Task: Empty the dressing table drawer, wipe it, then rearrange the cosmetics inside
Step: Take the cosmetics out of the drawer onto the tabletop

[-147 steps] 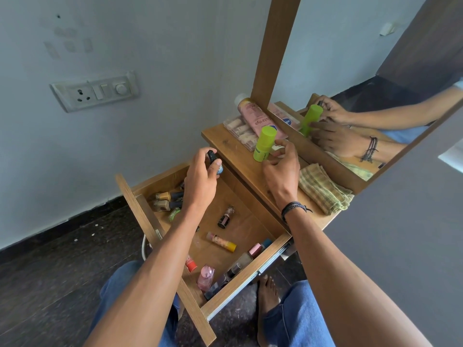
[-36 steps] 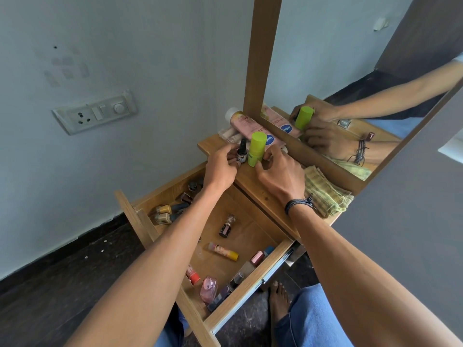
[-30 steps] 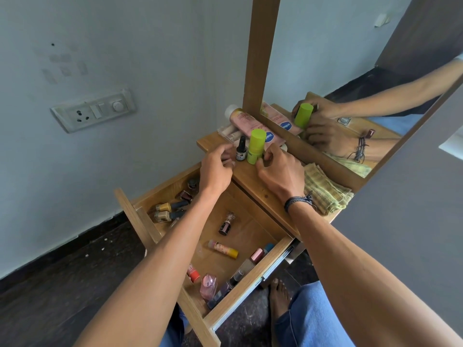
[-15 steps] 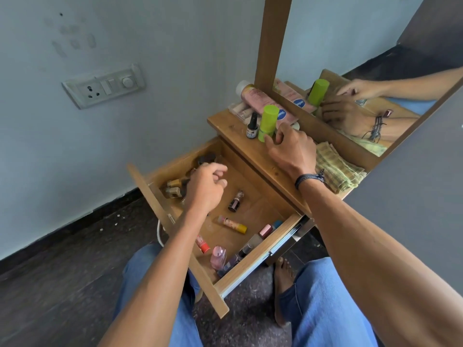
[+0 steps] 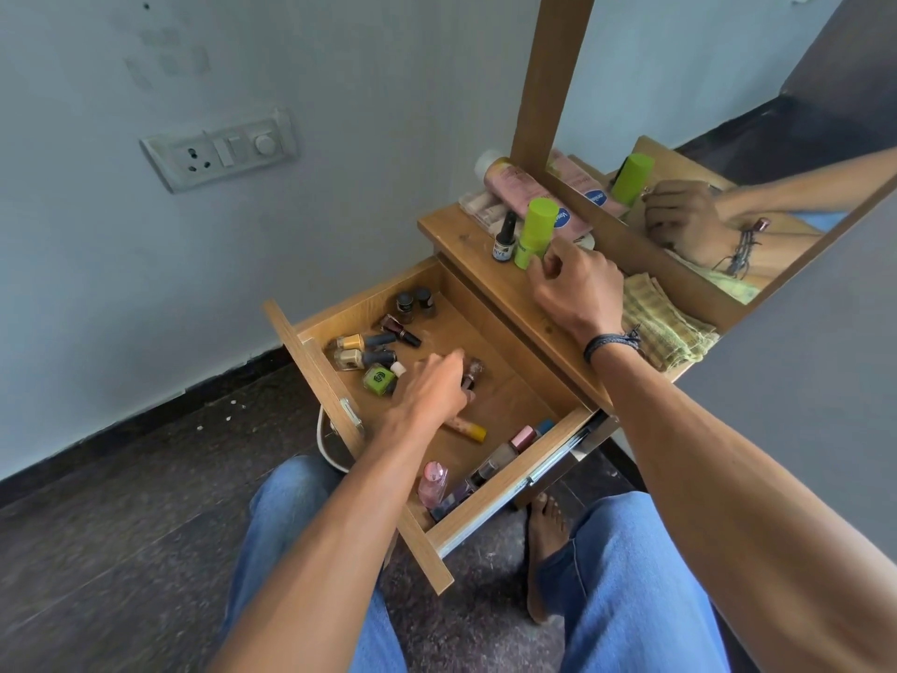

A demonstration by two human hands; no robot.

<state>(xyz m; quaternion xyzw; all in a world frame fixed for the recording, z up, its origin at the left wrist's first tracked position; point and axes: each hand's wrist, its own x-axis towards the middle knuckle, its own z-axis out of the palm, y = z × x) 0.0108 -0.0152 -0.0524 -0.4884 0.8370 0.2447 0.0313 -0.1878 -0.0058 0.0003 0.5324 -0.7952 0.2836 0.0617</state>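
Observation:
The wooden drawer (image 5: 315,376) stands pulled open below the table top (image 5: 461,230). My left hand (image 5: 432,391) reaches into it, fingers stretched to a small brown bottle (image 5: 473,370); motion blur hides any contact. Around it lie gold-capped nail polishes (image 5: 350,351), a green bottle (image 5: 378,378), dark jars (image 5: 413,299), a yellow-tipped tube (image 5: 468,429) and a pink bottle (image 5: 432,483). My right hand (image 5: 577,289) rests on the table top, fingers loosely curled beside the base of a green tube (image 5: 534,233). A small black bottle (image 5: 503,240) stands left of that tube.
A pink lotion bottle (image 5: 509,179) lies behind the green tube, against the mirror frame (image 5: 548,80). A folded checked cloth (image 5: 665,327) sits right of my right hand. A socket plate (image 5: 221,150) is on the wall. My knees and bare foot (image 5: 543,551) are under the drawer.
My left hand left the small black bottle standing on the table top and dropped into the drawer toward the brown bottle. My right hand stayed by the green tube.

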